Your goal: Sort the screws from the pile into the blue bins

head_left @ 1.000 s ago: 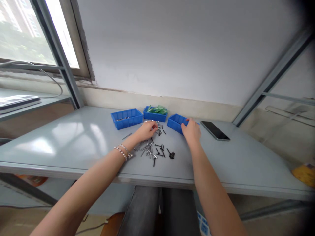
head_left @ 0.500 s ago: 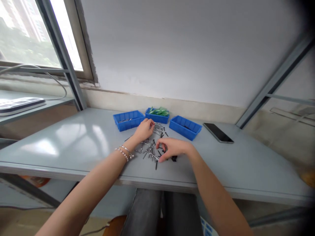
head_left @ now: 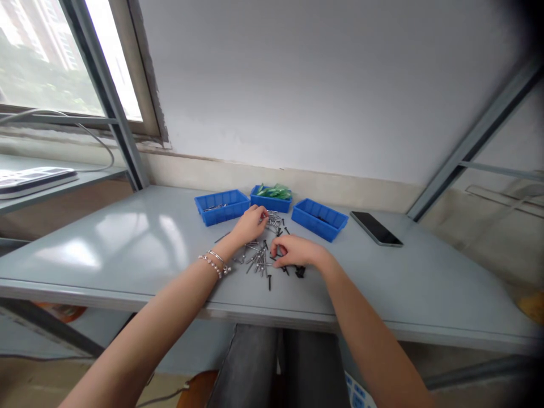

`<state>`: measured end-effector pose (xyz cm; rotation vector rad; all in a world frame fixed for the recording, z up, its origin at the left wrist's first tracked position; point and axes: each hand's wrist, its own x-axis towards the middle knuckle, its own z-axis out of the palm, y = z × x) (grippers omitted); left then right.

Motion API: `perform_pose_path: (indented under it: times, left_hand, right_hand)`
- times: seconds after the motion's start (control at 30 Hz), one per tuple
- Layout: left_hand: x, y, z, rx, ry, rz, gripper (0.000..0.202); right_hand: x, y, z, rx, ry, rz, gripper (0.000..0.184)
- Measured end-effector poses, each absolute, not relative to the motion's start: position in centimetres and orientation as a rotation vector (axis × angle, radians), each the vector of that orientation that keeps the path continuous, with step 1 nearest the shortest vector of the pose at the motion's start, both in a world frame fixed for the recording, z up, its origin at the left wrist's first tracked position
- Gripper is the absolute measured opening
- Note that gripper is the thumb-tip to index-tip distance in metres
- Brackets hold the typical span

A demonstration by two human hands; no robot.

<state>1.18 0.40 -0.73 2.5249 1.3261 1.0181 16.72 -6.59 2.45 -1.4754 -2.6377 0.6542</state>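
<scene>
Silver screws (head_left: pixel 258 260) and black screws (head_left: pixel 269 282) lie in a loose heap on the grey desk (head_left: pixel 374 289). My left hand (head_left: pixel 251 224) rests at the far part of the heap, fingers curled together beside more silver screws (head_left: pixel 275 220). Its fingertips hide whatever they may hold. Over the right side of the heap, my right hand (head_left: pixel 300 251) is bent down, thumb and fingers drawn close in a pinch among black screws. What lies between those fingertips is too small to make out. Several dark pieces (head_left: pixel 300 272) sit just under this hand.
Behind the heap stand three blue bins: the left bin (head_left: pixel 204 211) holds silver screws, the middle bin (head_left: pixel 272 204) green packets (head_left: pixel 275 191), the right bin (head_left: pixel 317 226) dark pieces. A phone (head_left: pixel 376 228) lies to the right. Metal posts (head_left: pixel 127 144) flank the desk.
My right hand's thumb has moved up toward its fingers, narrowing the gap between them. The left hand has barely moved.
</scene>
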Motion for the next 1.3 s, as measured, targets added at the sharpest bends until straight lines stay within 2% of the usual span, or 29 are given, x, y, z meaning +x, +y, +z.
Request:
perform_pose_path:
  times: [0.17,0.33,0.5,0.57,0.97,1.3]
  left_hand:
    - [1.3,0.3,-0.7,2.529,1.316,0.998,0.013]
    - [1.3,0.3,-0.7,2.541,1.307,0.982,0.013]
    - [1.3,0.2,-0.8,2.547,1.321,0.975,0.013]
    - [1.2,0.2,-0.8,2.545,1.314,0.971,0.013]
    - [1.3,0.3,-0.9,2.558,1.297,0.941,0.013]
    - [1.3,0.3,-1.0,2.563,1.283,0.945,0.012]
  right_hand:
    - [16.8,-6.0,1.9,-1.505,-2.583,0.674,0.008]
    - [16.8,-6.0,1.8,-1.524,-2.567,0.666,0.006]
    - [17.8,-6.2,2.3,-1.519,-2.549,0.653,0.026]
    - [18.2,-6.2,2.5,-1.545,-2.533,0.683,0.029]
    - [17.7,-5.9,2.0,-1.597,-2.514,0.718,0.012]
    - [17.2,-5.5,1.4,-1.552,-2.562,0.714,0.013]
